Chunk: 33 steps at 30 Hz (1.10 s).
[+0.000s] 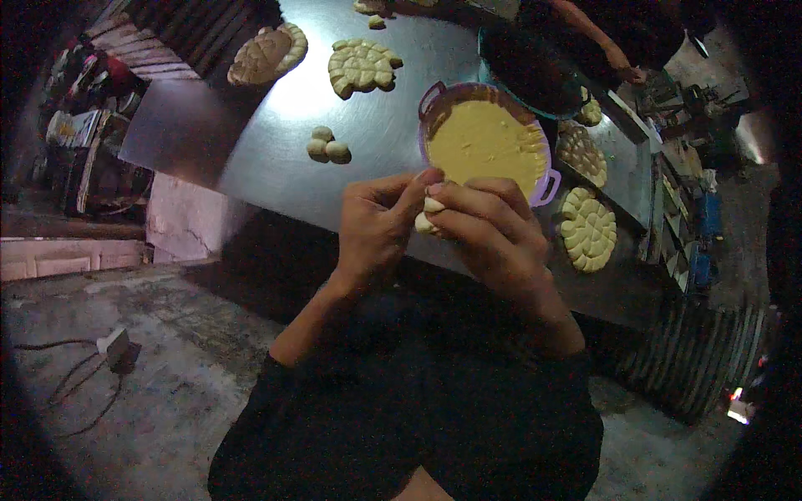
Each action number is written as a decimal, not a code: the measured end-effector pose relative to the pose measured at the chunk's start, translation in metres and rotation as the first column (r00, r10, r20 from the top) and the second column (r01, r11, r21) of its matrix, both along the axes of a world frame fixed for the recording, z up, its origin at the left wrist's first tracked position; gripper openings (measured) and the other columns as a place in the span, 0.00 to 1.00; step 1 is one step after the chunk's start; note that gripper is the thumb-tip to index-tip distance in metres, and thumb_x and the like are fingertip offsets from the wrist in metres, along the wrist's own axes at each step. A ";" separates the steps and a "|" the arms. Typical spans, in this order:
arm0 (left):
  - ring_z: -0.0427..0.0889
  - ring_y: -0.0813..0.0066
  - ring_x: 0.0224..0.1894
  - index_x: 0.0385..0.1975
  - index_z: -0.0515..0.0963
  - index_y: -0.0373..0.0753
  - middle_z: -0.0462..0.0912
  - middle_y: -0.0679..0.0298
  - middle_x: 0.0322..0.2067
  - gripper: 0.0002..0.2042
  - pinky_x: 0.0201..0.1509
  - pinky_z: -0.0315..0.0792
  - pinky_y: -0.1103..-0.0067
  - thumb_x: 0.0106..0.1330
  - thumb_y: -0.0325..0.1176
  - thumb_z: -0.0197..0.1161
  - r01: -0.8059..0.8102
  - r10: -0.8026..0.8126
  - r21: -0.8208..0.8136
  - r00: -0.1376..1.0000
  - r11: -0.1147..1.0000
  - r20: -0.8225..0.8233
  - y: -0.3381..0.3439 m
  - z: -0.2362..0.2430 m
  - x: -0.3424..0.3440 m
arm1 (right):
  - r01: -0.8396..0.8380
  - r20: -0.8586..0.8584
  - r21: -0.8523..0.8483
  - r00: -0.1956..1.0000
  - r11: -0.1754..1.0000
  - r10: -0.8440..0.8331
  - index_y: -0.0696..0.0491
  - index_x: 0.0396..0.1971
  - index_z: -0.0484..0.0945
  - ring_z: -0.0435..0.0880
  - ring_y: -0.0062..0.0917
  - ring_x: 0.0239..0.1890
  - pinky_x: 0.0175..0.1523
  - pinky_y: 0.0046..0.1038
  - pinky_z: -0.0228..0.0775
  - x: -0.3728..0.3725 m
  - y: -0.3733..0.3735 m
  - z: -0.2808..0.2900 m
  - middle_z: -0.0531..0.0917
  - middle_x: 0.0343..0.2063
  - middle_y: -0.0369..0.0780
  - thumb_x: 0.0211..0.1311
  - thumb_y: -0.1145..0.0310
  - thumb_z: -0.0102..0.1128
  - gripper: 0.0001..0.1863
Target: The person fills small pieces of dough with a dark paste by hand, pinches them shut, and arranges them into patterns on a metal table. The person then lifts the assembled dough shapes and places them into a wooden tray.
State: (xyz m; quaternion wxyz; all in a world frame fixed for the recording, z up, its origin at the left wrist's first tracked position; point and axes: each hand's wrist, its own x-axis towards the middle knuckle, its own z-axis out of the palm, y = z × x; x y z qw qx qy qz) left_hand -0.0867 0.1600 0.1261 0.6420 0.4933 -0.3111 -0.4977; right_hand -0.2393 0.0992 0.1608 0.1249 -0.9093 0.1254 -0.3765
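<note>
My left hand (380, 230) and my right hand (489, 230) are closed together round a small piece of pale dough (426, 222), in front of a purple two-handled basin (543, 188) of yellow, paste-like filling (480, 138). The dough is partly hidden by my fingers. Three small dough balls (327, 149) sit on the steel table (276, 167) to the left. Patterned flat dough shapes lie farther back (361, 67), at the back left (266, 55) and to the right of the basin (589, 230).
A dark, teal-rimmed basin (530, 63) stands at the back right, beside another person's arm (601, 42). A steel tray (635, 171) and more dough shapes (576, 150) are at the right. A white plug block (113, 342) with cables lies on the floor (184, 334) at lower left.
</note>
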 end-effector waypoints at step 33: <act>0.80 0.81 0.40 0.42 0.82 0.33 0.82 0.63 0.42 0.11 0.40 0.72 0.83 0.66 0.32 0.62 0.154 -0.199 0.235 0.962 0.960 0.185 -0.057 -0.167 0.215 | 0.262 -0.264 0.957 0.964 -0.124 -0.007 0.52 0.51 0.65 0.76 0.16 0.42 0.46 0.20 0.71 0.208 -0.067 -0.156 0.78 0.38 0.37 0.52 0.78 0.70 0.28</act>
